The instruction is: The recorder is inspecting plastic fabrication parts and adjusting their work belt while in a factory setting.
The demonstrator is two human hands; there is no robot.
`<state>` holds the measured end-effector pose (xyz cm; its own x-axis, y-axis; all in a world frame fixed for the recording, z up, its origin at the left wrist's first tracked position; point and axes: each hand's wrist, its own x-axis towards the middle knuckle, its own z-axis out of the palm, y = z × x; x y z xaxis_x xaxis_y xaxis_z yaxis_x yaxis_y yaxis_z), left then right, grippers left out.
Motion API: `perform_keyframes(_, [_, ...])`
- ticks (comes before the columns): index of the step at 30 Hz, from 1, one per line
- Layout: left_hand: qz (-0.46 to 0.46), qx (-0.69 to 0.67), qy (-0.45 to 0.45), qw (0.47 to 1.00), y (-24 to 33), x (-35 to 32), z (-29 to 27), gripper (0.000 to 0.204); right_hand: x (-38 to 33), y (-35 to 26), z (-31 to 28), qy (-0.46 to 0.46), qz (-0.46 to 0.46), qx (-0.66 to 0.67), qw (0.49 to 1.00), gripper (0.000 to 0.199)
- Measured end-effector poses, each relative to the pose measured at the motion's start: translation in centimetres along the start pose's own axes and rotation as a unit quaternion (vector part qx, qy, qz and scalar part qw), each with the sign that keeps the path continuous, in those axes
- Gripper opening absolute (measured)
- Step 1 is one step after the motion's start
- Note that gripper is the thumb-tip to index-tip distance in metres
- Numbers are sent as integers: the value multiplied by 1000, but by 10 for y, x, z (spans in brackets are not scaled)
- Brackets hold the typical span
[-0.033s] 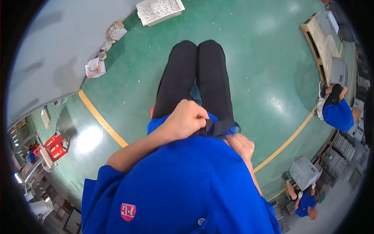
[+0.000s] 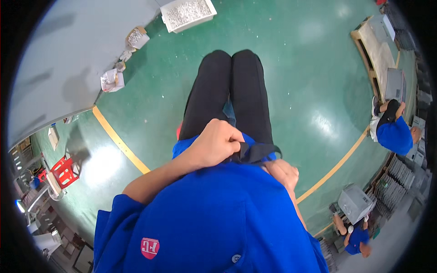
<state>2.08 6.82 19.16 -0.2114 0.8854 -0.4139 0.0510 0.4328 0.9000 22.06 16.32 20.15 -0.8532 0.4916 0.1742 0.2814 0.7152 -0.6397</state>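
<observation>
The green floor (image 2: 291, 104) fills most of the head view, and it is crossed by two yellow lines (image 2: 119, 142), one to the left of the blue shirt (image 2: 218, 218) and one to its right. The blue shirt itself, worn by the person looking down, takes up the lower middle, and two legs in black trousers (image 2: 232, 91) are seen running away from its hem toward the top of the view. At that hem a dark strap (image 2: 255, 152) is held; its long axis lies across the body, left to right, with a thin loop seen at its right end. The left hand (image 2: 216, 143) is clenched on the left end of the strap, fingers curled tight over it. The right hand (image 2: 282, 173) is laid just beside the strap, below its right end, against the shirt; whether its fingers are closed on anything cannot be told. Well apart from the shirt, two other people in blue tops (image 2: 395, 132) are seen at the right edge. One white tray of pale scrap (image 2: 187, 13) is placed beyond the knees, and one red stool (image 2: 63, 170) stands far to the shirt's left
</observation>
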Motion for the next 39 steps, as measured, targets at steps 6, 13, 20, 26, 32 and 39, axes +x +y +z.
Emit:
perform_keyframes(6, [-193, -273, -82, 939, -56, 30, 6, 18, 18, 14, 34, -78, 360, 372, 852, 16])
perform_keyframes(13, [-289, -308, -126, 897, -66, 28, 11, 19, 4, 3, 45, -97, 342, 232, 905, 14])
perform_keyframes(20, [-245, -295, -83, 920, -67, 18, 18, 19, -1, -14, 43, -3, 251, 165, 954, 12])
perform_keyframes(26, [-217, -264, -20, 940, -55, 6, 19, 19, 5, -13, 44, -6, 121, 152, 981, 12])
perform_keyframes(32, [-185, -241, 48, 952, -59, 0, 23, 15, 9, -11, 46, -30, 89, 163, 982, 13])
perform_keyframes(39, [-184, -210, 40, 959, -52, -1, 20, 8, 7, -7, 47, -40, 75, 149, 985, 13])
